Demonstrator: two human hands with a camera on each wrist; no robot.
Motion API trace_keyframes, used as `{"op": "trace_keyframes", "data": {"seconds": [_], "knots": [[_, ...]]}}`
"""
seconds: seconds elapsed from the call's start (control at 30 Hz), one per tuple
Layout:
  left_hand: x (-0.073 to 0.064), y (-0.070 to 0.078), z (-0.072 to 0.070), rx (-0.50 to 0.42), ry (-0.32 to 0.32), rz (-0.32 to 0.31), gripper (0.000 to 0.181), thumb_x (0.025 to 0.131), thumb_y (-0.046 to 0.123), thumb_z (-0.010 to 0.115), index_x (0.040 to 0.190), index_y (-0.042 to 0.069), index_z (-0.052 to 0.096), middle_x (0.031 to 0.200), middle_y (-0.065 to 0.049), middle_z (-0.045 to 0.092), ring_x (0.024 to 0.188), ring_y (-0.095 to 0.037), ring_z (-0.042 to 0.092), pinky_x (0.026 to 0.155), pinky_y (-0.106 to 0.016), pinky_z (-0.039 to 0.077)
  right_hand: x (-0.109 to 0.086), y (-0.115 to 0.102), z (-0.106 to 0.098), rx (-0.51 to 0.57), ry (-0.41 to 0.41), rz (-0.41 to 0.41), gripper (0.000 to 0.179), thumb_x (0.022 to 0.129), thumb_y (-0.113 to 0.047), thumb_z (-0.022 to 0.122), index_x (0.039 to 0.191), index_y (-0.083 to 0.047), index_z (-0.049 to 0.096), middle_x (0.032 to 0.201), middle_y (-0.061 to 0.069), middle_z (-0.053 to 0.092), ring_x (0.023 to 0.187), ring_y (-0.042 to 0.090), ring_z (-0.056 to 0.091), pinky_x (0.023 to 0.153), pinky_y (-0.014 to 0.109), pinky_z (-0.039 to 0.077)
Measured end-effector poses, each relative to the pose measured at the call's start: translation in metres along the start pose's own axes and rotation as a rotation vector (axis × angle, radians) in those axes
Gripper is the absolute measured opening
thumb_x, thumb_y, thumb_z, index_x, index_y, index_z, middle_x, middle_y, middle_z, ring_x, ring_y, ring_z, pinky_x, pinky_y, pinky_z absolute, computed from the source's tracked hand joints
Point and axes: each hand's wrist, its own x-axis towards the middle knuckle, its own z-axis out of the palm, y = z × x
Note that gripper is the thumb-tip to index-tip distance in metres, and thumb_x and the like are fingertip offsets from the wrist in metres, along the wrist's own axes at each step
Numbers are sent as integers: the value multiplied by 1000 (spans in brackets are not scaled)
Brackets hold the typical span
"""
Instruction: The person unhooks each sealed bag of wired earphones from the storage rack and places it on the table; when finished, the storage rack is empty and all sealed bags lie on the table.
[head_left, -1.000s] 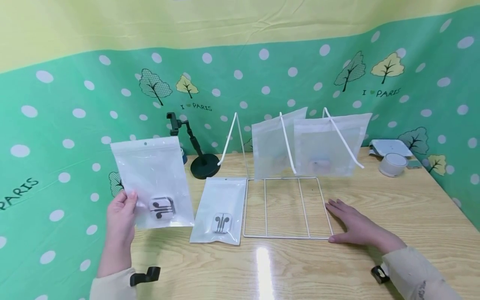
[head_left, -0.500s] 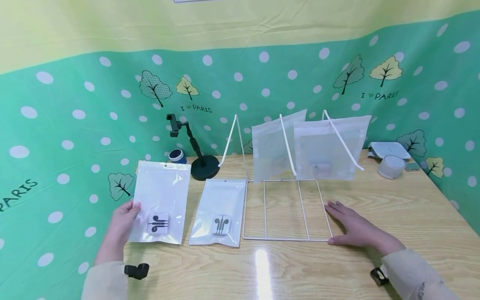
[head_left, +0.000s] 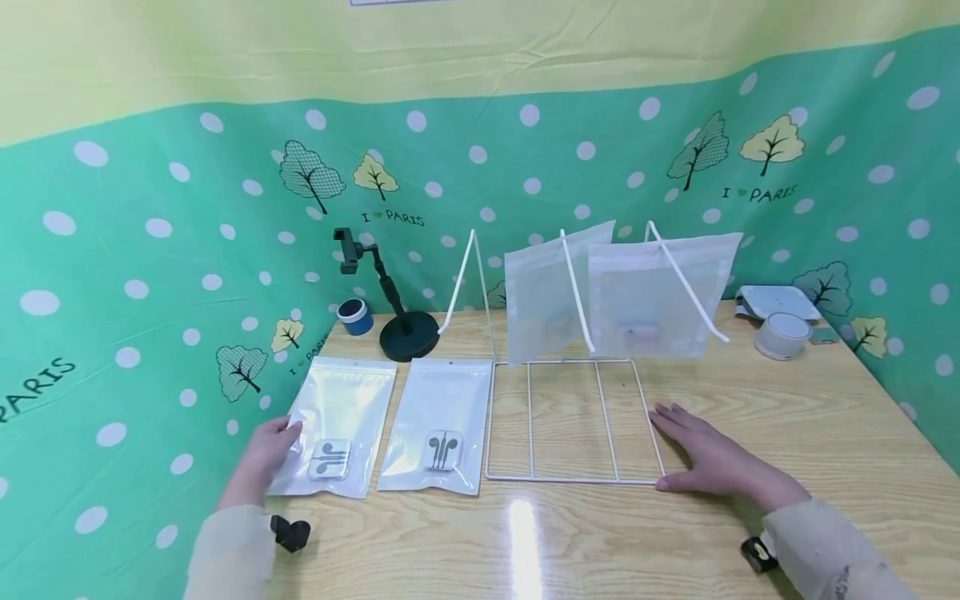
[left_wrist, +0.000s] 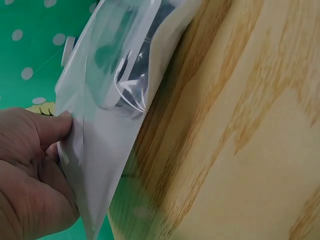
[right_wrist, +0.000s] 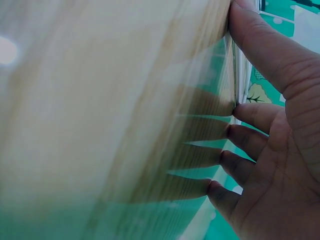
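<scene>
My left hand (head_left: 268,450) pinches the left edge of a white zip bag (head_left: 358,400) with a clear front. In it sits a square case of earphones (head_left: 330,459). In the left wrist view the thumb (left_wrist: 56,128) presses on the front of that bag (left_wrist: 102,150). A second zip bag with earphones (head_left: 444,396) lies flat to its right. My right hand (head_left: 708,454) rests on the table with fingers spread, at the right side of a white wire rack (head_left: 577,479). Its fingertips (right_wrist: 240,110) touch the wood in the right wrist view.
Two zip bags, a left one (head_left: 540,292) and a right one (head_left: 660,283), hang from the rack's sloping prongs. Behind stand a black phone stand (head_left: 408,336) and a blue jar (head_left: 355,317). A white round container (head_left: 783,336) and a white flat device (head_left: 778,302) are at the far right.
My left hand has lowered its zip bag from upright in the air to lying on the table, left of the other bag. The right hand has stayed still.
</scene>
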Motion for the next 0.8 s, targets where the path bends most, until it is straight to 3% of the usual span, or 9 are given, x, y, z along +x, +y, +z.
{"op": "trace_keyframes", "data": {"seconds": [0.33,0.57,0.8], "knots": [[3,1,10,-39,-10,-26,53,103,19,41,141,-17,31,139,-40,34,125,-48,37,106,-57,34,1,2,1,-7,-11,36,107,69,-63,76,147,0,39,152,29,29,137,53,22,106,68,24],[3,1,15,-26,24,-24,48,102,20,43,134,-16,41,130,-37,43,113,-42,45,95,-50,42,2,2,1,-16,-12,42,107,69,-64,75,147,-1,39,152,28,30,138,53,22,106,67,25],[-1,6,17,-23,70,-50,49,100,19,47,133,-16,42,130,-35,44,116,-43,43,100,-54,39,1,3,2,-18,-9,35,107,69,-64,75,147,0,39,152,28,30,138,53,22,106,67,25]]}}
